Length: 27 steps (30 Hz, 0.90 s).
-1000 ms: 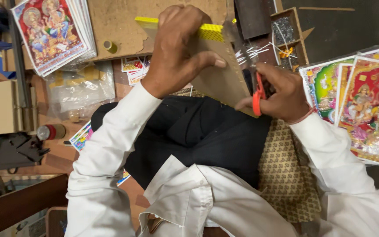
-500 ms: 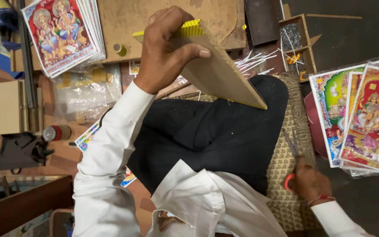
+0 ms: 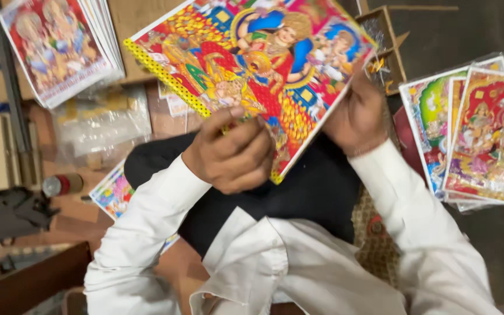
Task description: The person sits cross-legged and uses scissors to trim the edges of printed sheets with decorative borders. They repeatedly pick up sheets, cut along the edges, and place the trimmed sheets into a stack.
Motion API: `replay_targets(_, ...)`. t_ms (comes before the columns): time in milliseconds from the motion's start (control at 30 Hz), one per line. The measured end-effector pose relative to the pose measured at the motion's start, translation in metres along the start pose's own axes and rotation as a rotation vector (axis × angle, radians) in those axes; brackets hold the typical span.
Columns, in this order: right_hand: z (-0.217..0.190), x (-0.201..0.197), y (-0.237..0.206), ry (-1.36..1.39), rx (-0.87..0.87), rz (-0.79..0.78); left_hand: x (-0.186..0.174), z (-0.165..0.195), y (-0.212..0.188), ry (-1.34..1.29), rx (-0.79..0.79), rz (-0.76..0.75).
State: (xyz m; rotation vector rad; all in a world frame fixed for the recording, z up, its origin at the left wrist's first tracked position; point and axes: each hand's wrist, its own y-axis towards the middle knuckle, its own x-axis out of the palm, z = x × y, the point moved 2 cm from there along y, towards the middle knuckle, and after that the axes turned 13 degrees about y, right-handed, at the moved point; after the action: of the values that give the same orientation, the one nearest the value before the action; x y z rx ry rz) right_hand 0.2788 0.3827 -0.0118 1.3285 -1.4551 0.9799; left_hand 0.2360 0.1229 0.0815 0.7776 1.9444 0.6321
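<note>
Closest to the camera, bottom of the frame, it's all white shirt sleeves and a dark lap. Just above that, dead centre, the left hand (image 3: 231, 154) has its fingers curled tight around the lower edge of a big colourful picture board (image 3: 252, 70), thumb on the printed face. The right hand (image 3: 357, 114) grips the board's right edge from behind (fingers mostly hidden back there, so I can't tell exactly how they're wrapped). The board sits tilted over the lap, filling the upper middle of the frame, reds, yellows and blues with a dotted yellow border along its left side.

On the right side there's a fanned stack of similar prints (image 3: 479, 134) in clear sleeves, mostly red and green. Peeking out from under the left sleeve, lower left, a small bright print (image 3: 112, 192). Left of that, a small bottle with a red band (image 3: 62, 185) lying on its side. Further up, a crumpled clear plastic bag (image 3: 100, 125), and in the upper left corner another stack of prints (image 3: 59, 46). Upper right, a small open cardboard box (image 3: 389, 49).
</note>
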Motion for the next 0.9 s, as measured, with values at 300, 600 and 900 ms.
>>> replay_targets(300,0.018,-0.008,0.025,-0.173,0.019,-0.119,0.007,0.030,-0.093,-0.456,-1.421,0.204)
replay_targets(600,0.046,0.003,0.014,-0.329,-0.013,-0.143,0.051,0.015,-0.099,-1.418,-1.765,0.652)
replay_targets(900,0.067,-0.025,-0.019,-0.890,0.096,0.139,0.047,0.010,-0.102,-1.238,-1.756,0.848)
